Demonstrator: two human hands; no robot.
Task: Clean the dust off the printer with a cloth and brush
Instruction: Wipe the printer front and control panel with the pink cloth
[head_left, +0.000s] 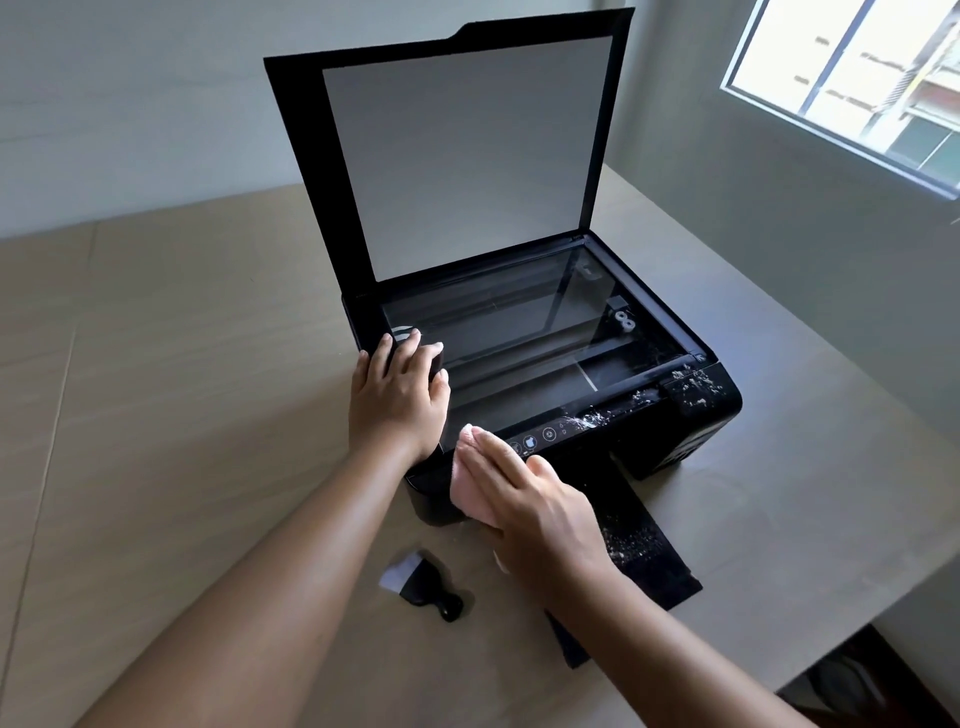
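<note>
A black printer (696, 415) stands on the table with its scanner lid (462, 150) raised upright and the glass (519, 332) exposed. White dust flecks lie on its right front corner and along the control panel. My left hand (397, 395) rests flat on the printer's left front corner, holding nothing. My right hand (535, 499) presses a pink cloth (465, 478) against the front left edge of the printer, just below the control panel. A small black brush (421, 584) with pale bristles lies on the table in front of the printer, between my forearms.
The printer's black output tray (644, 540) sticks out toward me, dusted with white specks. The beige table (182, 389) ends at its right edge (831, 670), with a drop to the floor. A window (857, 78) is at the upper right.
</note>
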